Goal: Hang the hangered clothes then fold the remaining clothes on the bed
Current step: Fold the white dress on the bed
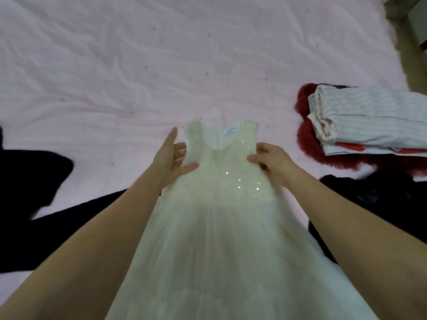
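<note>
A: Where is the white dress [221,204]?

B: It lies flat on the pink bed [115,65], with the neck away from the person.

A: And the hands?

B: The left hand [172,158] pinches the dress at one armhole, and the right hand [270,161] grips the other. The folded pile [369,118] lies right of the dress, well apart.

Home bedroom, wide bed [115,65] under rumpled pale pink sheet, folded clothes [369,121] stacked on it
</note>
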A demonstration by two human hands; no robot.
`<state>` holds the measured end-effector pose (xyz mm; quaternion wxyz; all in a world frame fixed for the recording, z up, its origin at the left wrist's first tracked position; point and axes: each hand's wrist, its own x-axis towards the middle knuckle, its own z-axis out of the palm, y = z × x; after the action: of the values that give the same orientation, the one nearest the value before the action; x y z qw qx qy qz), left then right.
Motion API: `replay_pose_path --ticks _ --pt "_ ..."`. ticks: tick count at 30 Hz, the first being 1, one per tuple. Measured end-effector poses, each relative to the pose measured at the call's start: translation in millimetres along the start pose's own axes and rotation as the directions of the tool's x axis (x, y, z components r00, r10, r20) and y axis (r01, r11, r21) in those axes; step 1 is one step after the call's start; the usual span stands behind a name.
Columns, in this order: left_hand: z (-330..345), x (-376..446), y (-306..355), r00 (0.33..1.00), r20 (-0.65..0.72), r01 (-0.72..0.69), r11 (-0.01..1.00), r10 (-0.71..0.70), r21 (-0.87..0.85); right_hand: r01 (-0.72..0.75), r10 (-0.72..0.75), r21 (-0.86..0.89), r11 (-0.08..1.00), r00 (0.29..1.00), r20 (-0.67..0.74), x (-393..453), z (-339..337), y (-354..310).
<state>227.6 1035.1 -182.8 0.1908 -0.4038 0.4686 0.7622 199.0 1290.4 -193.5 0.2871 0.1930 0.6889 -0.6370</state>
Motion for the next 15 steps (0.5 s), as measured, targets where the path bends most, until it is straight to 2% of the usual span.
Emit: replay_pose_path --ticks 3,4,5,6,7,8,9,10,12,13,15 --pt "-15 -22 -10 0.996 0.052 -0.068 0.995 0.071 -0.068 0.068 -0.067 -0.010 0.998 0.994 0.084 -29 -14 0" --pt "-19 -33 -14 0.994 0.066 -0.089 0.996 0.091 -0.030 0.106 -0.099 -0.067 0.992 0.989 0.111 -39 -20 1" --pt "-24 -41 -17 0.991 0.080 -0.116 0.990 0.109 0.085 0.167 -0.145 -0.162 0.972 0.979 0.140 -49 -25 2" --pt "-28 -52 -19 0.983 0.111 -0.174 0.935 0.146 0.310 0.245 -0.196 -0.280 0.928 0.962 0.190 -58 -30 1" --pt "-32 -57 -21 0.966 0.185 -0.256 0.788 0.182 0.560 0.320 -0.227 -0.398 0.860 0.938 0.263 -63 -31 1" --pt "-34 -64 -25 0.936 0.303 -0.349 0.575 0.178 0.740 0.385 -0.233 -0.509 0.770 0.912 0.338 -67 -31 2" --pt "-35 -66 -28 0.902 0.408 -0.431 0.358 0.141 0.828 0.443 -0.222 -0.609 0.658 0.887 0.406 -69 -29 3" --pt "-36 -70 -33 0.874 0.479 -0.486 0.178 0.083 0.856 0.480 -0.187 -0.692 0.539 0.869 0.457 -70 -26 6" --pt "-32 -69 -40 0.845 0.534 -0.530 -0.109 0.011 0.841 0.510 -0.081 -0.801 0.314 0.855 0.512 -69 -18 11" --pt "-29 -68 -43 0.840 0.542 -0.528 -0.220 0.005 0.820 0.510 -0.026 -0.828 0.235 0.854 0.519 -68 -13 13" --pt "-21 -65 -48 0.844 0.534 -0.480 -0.377 0.048 0.792 0.479 0.012 -0.863 0.160 0.873 0.487 -66 -2 11"
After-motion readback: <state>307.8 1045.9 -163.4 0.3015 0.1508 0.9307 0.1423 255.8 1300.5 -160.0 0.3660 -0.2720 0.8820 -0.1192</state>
